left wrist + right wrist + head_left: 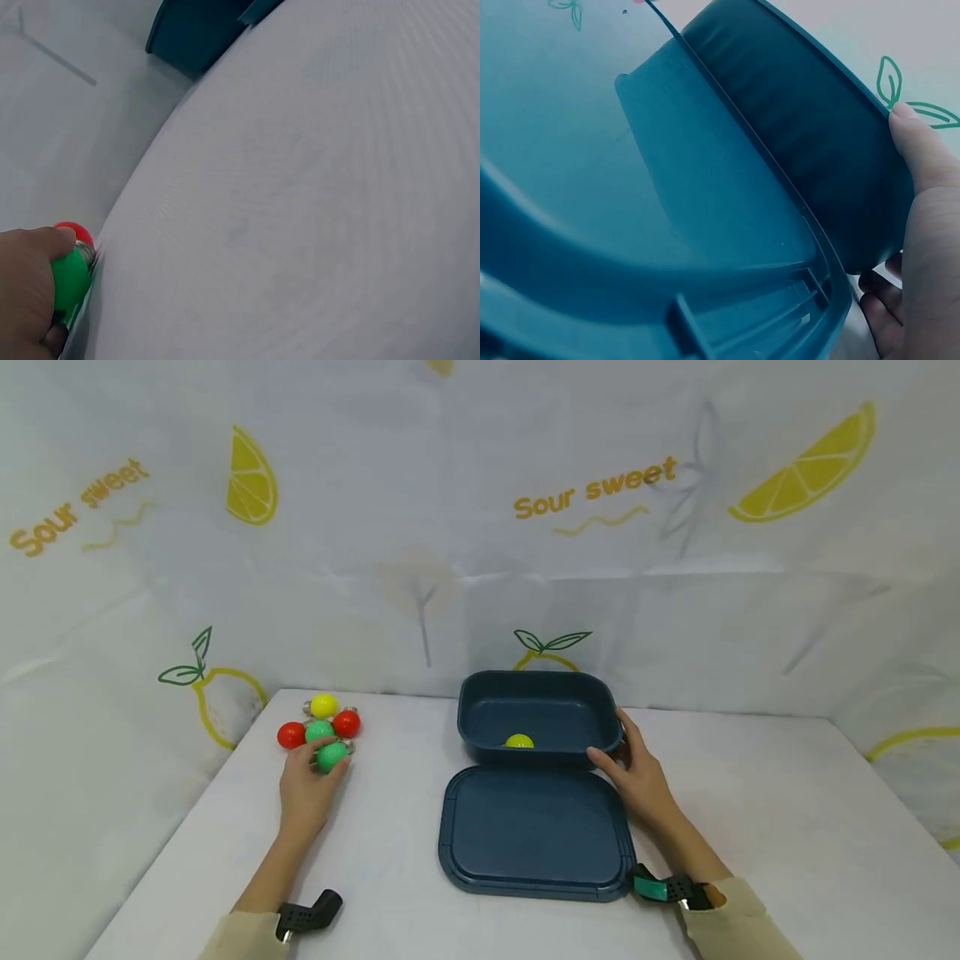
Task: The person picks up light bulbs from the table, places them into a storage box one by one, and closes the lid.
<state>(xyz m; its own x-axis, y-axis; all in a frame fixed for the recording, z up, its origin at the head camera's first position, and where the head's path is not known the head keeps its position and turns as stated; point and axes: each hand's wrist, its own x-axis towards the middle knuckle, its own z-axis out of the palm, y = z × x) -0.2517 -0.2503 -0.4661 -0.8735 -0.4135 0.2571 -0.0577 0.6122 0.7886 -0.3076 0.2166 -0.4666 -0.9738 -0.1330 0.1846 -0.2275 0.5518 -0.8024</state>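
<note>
On the left of the table, my left hand (pixel 306 789) has its thumb and fingers around a green light bulb (pixel 332 757). In the left wrist view, the green bulb's metal base lies just under the thumb, with a red bulb (pixel 75 232) behind. Close beyond the fingers lie another green bulb (pixel 319 732), two red bulbs (pixel 291 735) and a yellow bulb (pixel 324 706). My right hand (pixel 640 781) holds the right front corner of a dark blue box (pixel 540 758), thumb on its rim. Inside the box, a yellow bulb (pixel 519 741) shows above the front wall.
A dark blue lid (pixel 536 827) lies flat on the white table (pixel 390 827), right in front of the box. Behind the table hangs a white cloth (pixel 360 610) with lemon prints. Each wrist wears a black band (pixel 309 917).
</note>
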